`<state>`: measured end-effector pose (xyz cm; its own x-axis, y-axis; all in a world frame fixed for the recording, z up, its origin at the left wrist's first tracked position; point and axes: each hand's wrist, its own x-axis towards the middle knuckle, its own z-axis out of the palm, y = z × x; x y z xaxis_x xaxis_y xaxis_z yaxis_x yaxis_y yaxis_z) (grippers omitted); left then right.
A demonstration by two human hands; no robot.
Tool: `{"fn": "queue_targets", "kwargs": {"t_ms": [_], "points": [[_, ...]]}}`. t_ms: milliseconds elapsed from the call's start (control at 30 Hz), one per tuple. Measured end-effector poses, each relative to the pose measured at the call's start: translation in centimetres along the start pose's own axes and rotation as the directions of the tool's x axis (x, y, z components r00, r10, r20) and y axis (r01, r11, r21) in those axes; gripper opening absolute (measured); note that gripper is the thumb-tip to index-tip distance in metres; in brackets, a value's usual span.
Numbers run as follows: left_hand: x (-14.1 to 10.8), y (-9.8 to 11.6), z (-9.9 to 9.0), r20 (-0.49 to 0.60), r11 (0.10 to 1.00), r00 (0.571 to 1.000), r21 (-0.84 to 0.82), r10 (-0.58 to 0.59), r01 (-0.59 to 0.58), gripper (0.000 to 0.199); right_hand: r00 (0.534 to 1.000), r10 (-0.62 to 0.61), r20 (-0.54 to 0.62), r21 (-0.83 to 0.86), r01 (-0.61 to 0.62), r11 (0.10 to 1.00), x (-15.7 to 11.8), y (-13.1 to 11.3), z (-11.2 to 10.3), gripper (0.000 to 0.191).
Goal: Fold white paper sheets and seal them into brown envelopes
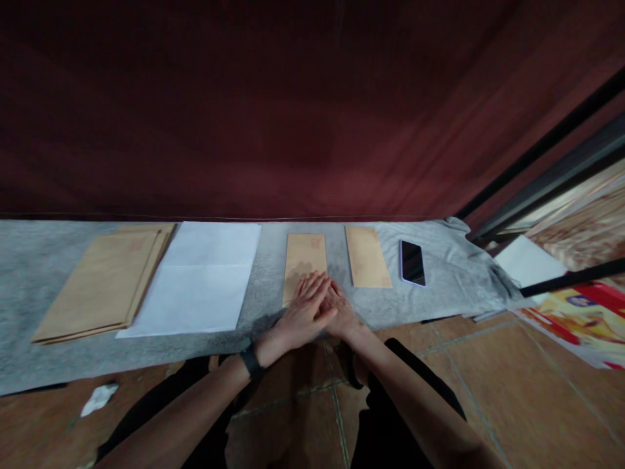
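My left hand [303, 314], with a dark watch on its wrist, lies across my right hand [340, 314], its fingers stretched out and close together. The right hand's fingers are mostly hidden beneath it. Both rest over the lower part of a small brown envelope [305, 251] on the grey cloth. A second small brown envelope [368, 257] lies to the right, apart from the hands. Further right is a phone [413, 263] with a dark screen and a pale purple edge. White paper [200, 280] with a fold line lies left of the hands.
Large brown envelopes [105, 280] are stacked at the left of the grey cloth [266, 286]. A dark red curtain [293, 117] hangs behind. Dark metal bars [541, 140] and a colourful package [586, 319] stand at the right. A crumpled white tissue [99, 398] lies on the tiled floor.
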<state>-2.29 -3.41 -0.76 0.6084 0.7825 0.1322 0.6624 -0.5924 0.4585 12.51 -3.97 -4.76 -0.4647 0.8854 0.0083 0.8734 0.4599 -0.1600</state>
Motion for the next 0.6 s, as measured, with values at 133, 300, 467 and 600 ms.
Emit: {"fn": "queue_targets", "kwargs": {"t_ms": [133,300,467,600], "points": [[-0.8,2.3,0.8,0.074,0.996,0.996,-0.077,0.041,-0.035,0.08,0.999,0.006,0.04,-0.044,-0.004,0.999,0.2,0.1,1.0,0.064],[-0.3,1.6,1.1,0.096,0.995,0.993,-0.087,0.064,-0.055,0.08,0.998,0.058,0.022,-0.025,-0.058,0.998,0.7,0.3,2.0,0.071],[-0.6,1.1,0.8,0.141,0.993,0.985,-0.078,0.102,-0.092,0.076,0.998,0.058,0.034,-0.026,-0.058,0.998,0.6,0.1,1.6,0.07],[-0.7,1.3,0.9,0.106,0.992,0.988,-0.068,0.112,-0.105,0.09,0.999,0.023,0.028,-0.04,-0.022,0.999,0.3,-0.2,1.2,0.074]]}}
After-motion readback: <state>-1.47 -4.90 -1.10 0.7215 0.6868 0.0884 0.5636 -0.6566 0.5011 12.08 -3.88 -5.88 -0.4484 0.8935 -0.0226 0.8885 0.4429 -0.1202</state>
